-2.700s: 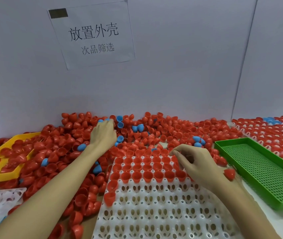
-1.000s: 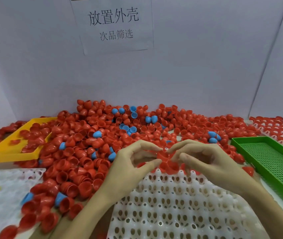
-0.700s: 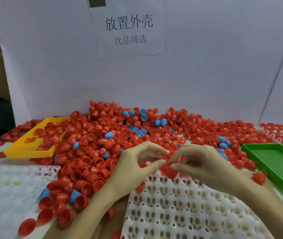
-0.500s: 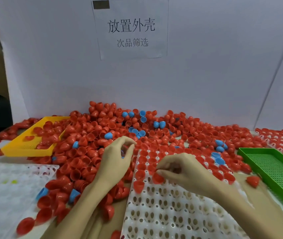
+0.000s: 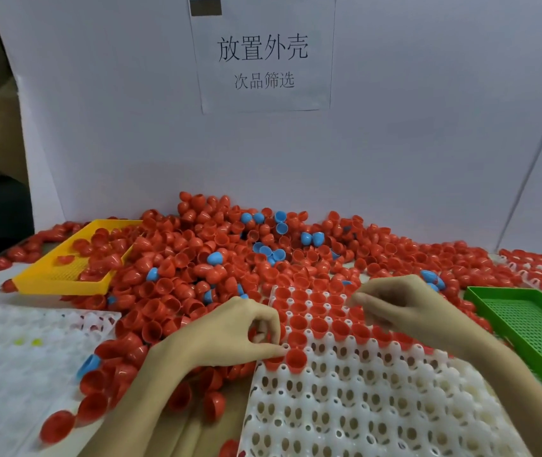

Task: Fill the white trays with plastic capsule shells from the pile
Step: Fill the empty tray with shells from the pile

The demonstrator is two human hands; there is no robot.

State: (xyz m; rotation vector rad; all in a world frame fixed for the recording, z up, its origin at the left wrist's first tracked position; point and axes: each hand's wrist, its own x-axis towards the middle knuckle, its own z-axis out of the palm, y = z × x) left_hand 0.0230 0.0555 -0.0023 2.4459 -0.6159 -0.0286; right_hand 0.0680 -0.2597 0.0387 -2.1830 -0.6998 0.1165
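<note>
Since the frame before, the left hand (image 5: 230,328) has come from the pile onto the left edge of the white tray (image 5: 362,407), and the right hand (image 5: 404,305) has gone to the right and farther back over the filled rows. The left hand has curled fingers, and its thumb and forefinger are at the tray edge beside a red shell (image 5: 296,357) which sits in a cell (I cannot tell if it pinches a shell). The right hand has bent fingers above the red shells in the tray; if they hold something, I cannot tell.

The far rows of the tray have red shells; the near cells are empty. The pile of red and blue shells (image 5: 230,252) lies on the tabletop behind and left of the tray, against a white wall. On this wall hangs a paper sign (image 5: 263,54) with printed characters. A yellow basket (image 5: 65,268) sits at the left with some shells inside, a green basket (image 5: 533,324) at the right, and a second white tray (image 5: 15,341) at near left.
</note>
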